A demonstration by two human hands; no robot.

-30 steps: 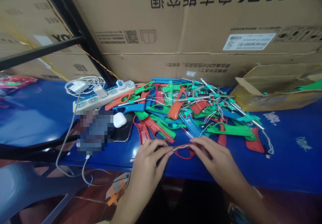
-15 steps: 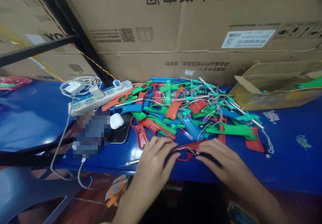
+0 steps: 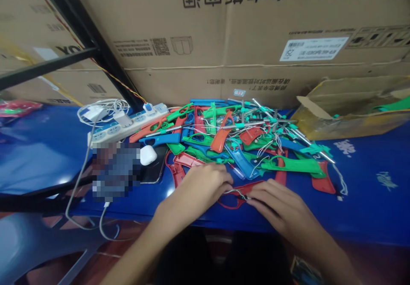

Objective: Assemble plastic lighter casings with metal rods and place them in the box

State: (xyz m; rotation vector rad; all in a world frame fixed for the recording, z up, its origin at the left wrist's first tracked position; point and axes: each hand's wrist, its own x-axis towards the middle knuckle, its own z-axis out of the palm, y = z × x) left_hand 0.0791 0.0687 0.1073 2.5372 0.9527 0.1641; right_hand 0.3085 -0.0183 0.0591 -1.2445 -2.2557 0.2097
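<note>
Right hand [image 3: 282, 204] is pinching a wired, uncovered red shell [image 3: 248, 188], left hand [image 3: 205, 184] curling, grip unclear; loose shells [image 3: 299, 166] are waiting.

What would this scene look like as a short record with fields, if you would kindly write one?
Left hand: fingertips by the near-side red handle piece, exact grip hidden
Right hand: thumb and fingers around that piece's right end
Wire: thin white wire running along the red piece between the hands
Beyond the hands: heap of red, green, blue and orange handle parts, with metal tubes
Left side: power strip, small white case
Right side: open cardboard box
Surface: blue tabletop
</note>
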